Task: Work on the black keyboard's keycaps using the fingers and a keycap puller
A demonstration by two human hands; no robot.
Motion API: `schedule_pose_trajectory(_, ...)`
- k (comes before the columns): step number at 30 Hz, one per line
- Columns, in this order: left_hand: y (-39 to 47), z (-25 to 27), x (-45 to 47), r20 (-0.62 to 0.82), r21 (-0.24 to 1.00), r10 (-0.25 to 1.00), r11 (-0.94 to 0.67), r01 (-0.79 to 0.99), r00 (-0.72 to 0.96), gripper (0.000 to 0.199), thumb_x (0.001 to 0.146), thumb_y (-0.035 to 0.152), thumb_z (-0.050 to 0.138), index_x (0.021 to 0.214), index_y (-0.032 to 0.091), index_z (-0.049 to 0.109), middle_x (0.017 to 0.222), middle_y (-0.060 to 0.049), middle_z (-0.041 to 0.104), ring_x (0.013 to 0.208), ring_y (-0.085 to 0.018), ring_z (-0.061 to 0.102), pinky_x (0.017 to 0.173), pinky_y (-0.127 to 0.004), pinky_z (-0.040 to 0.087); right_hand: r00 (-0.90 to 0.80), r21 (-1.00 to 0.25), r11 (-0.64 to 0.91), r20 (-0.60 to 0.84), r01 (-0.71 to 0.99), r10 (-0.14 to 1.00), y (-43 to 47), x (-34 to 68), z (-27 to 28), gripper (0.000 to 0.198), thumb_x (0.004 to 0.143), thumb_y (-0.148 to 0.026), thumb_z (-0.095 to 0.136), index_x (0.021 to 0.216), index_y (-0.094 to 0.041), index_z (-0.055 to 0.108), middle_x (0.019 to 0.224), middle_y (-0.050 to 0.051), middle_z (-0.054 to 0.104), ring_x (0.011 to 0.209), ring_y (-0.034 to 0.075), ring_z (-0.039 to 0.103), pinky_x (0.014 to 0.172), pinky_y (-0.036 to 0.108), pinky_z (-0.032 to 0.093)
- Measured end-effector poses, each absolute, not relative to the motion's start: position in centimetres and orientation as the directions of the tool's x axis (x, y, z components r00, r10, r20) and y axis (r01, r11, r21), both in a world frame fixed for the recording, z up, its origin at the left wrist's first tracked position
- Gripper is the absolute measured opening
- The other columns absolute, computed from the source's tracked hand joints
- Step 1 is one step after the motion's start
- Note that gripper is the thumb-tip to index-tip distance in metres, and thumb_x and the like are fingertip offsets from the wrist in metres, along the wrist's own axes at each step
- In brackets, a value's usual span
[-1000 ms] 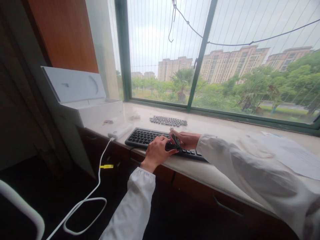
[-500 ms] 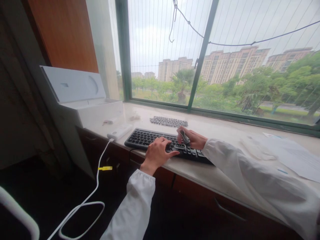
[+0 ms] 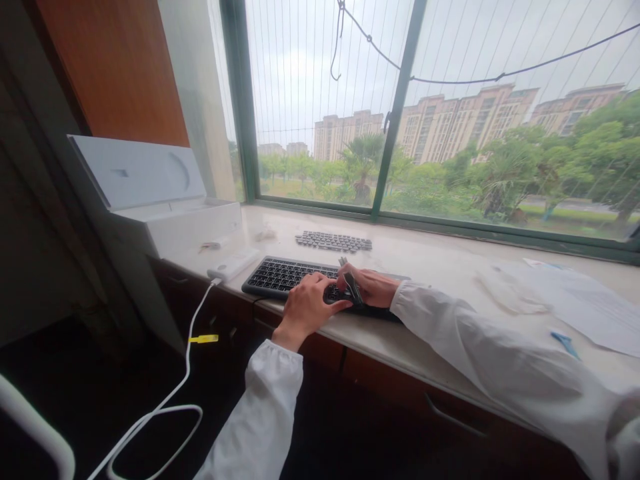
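Note:
A black keyboard (image 3: 280, 275) lies at a slant on the pale sill, its key field showing light-edged squares at the left. My left hand (image 3: 311, 303) rests over its middle front edge, fingers forward and thumb stretched to the right. Beside it, my right hand (image 3: 373, 287) is closed around a small dark tool with a shiny edge (image 3: 353, 288), whose lower end is against or just over the keys. What the tool's tip touches is hidden. Behind the keyboard, rows of loose dark keycaps (image 3: 334, 241) lie on the sill.
An open white box (image 3: 195, 223) stands at the left. Near it are a white power strip (image 3: 233, 265) and its cable (image 3: 189, 360) with a yellow tag (image 3: 205, 339). Papers (image 3: 585, 307), a clear plastic bag (image 3: 513, 290) and a blue item (image 3: 565, 343) lie at the right.
My right hand has moved left along the keyboard with the dark tool, closer to my left thumb. The tool's tilt has changed. The view has shifted slightly.

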State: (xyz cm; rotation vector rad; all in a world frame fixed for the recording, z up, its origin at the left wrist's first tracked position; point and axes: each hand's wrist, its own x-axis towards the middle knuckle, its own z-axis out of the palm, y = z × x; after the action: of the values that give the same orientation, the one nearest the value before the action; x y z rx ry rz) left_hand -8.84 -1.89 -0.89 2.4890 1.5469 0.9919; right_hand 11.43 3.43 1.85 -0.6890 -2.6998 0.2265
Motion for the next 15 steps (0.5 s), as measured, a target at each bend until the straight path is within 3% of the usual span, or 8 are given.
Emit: schedule_pose_trajectory(15, -1.97, -0.73, -8.63, 0.488, 0.355, 0.826, -0.485, 0.799, 0.284, 0.052, 0.075, 0.064, 0.057, 0.111, 0.028, 0.063, 0.109, -0.004, 0.059, 0.104, -0.021, 0.053, 0.086, -0.033, 0.046, -0.777, -0.339, 0.836, 0.332, 0.431, 0.535, 3.50, 11.19, 1.18, 0.029, 0.077, -0.034, 0.059, 0.096, -0.021, 0.042, 0.083, 0.000, 0.057, 0.065, 0.011, 0.052, 0.059, 0.023, 0.039)
